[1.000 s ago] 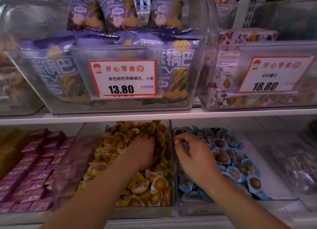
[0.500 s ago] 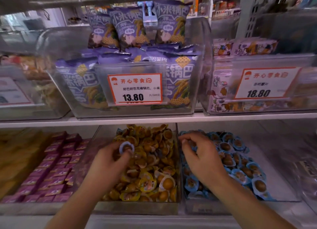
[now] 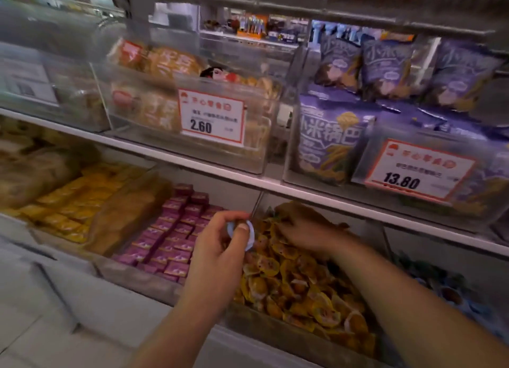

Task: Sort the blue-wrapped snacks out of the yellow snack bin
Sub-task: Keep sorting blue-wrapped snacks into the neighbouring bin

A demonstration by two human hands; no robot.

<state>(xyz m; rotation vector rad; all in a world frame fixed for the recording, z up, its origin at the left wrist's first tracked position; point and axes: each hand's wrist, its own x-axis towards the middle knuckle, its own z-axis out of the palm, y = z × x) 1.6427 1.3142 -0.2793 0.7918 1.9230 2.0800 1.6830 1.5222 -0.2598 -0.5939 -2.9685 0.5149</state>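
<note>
Though blurred, blue-wrapped snack [image 3: 249,234] seemingly pinched.

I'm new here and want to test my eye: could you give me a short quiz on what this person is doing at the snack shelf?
1. True or false: the left hand holds a blue-wrapped snack.
2. Where does the right hand reach? A) the bin of pink packets B) the yellow snack bin C) the upper shelf
3. Fill in: the price tag under the purple bags reads ____.

Key: 1 true. 2 B: its fingers are down among the yellow snacks; whether they grip one cannot be told. 3 13.80.
</note>
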